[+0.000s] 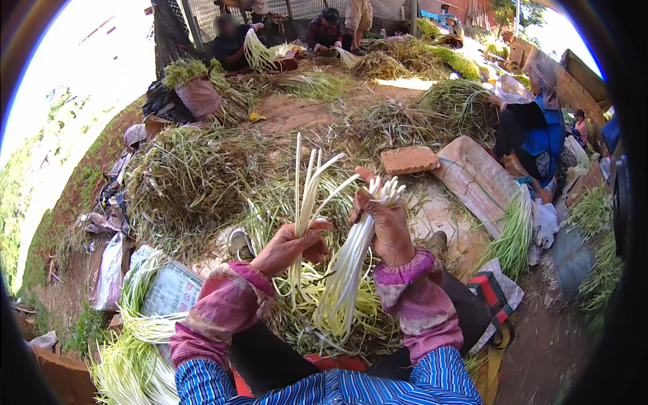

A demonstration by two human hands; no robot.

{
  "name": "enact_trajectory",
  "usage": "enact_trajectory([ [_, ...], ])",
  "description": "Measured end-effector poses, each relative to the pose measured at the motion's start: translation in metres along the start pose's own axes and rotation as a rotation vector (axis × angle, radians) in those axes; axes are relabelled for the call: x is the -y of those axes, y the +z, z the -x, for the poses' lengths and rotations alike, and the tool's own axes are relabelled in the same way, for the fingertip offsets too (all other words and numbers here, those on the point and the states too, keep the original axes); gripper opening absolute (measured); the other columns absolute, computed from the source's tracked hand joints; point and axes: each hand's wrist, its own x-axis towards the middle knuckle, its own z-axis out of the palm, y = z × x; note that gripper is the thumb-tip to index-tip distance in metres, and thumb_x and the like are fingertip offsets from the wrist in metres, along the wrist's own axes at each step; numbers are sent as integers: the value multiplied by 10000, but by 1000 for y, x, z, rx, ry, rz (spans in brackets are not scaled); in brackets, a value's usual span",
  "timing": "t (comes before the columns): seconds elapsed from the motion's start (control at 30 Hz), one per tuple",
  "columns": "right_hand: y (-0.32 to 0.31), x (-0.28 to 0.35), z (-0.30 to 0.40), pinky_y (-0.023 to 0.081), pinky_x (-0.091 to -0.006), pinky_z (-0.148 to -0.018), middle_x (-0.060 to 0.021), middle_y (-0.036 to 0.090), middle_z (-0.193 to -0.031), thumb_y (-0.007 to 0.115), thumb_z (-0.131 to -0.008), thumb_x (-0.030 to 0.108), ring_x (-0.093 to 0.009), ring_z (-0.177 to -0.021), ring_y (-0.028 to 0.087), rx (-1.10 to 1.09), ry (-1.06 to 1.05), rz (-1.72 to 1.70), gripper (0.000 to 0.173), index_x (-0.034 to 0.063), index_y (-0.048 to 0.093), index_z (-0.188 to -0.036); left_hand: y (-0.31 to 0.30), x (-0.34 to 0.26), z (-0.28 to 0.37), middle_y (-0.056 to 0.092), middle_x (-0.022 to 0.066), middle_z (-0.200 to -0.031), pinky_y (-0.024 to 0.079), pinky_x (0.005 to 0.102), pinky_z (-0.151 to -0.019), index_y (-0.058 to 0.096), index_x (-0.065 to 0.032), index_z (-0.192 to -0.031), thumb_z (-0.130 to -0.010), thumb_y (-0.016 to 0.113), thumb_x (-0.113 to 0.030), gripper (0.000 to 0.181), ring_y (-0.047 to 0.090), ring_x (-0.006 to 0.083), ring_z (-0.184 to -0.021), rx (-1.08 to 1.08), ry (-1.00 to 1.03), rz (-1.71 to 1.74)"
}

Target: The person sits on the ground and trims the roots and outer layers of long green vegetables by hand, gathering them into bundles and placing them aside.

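In my left hand (296, 245) a few long pale stalks (305, 202) stand upright, their white ends fanned out above the fingers. My right hand (387, 223) grips a thicker bundle of white stalks (349, 268). The cut-looking white ends poke out over the thumb, and the yellowish leafy ends hang down towards my lap. Both hands are raised before me, a little apart. Beneath them lies a heap of loose yellow-green leaves (364, 309) between my legs.
A leafy trimmings pile (187, 177) rises ahead on the left. A brick (409, 160) and a woven sack (476, 182) lie ahead on the right. Sorted stalks (134, 364) rest at my left. Co-workers sit at the back, including a person in dark clothes (228, 45); another person's blue garment (547, 136) shows right.
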Motion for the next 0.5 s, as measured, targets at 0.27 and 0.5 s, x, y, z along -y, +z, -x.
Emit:
enact_trajectory([
  [0.27,-14,-13,-39,448,-210,-512,-28,575,-782,610,-749,64,-93,-599,536,45,139,125,331,9,515,-1062,-24,14,-17,457,-45,-611,314,171,-452,421,-85,-1201,-878,430,-268,372,373,21,-501,303,-160,37],
  [0.5,-10,-32,-44,450,-209,-529,-32,545,-766,605,-747,51,-91,-656,535,-18,179,159,405,-8,464,-1122,-31,21,-12,440,-51,-607,328,184,-466,403,-75,-1217,-865,452,-278,409,381,29,-511,355,-275,79],
])
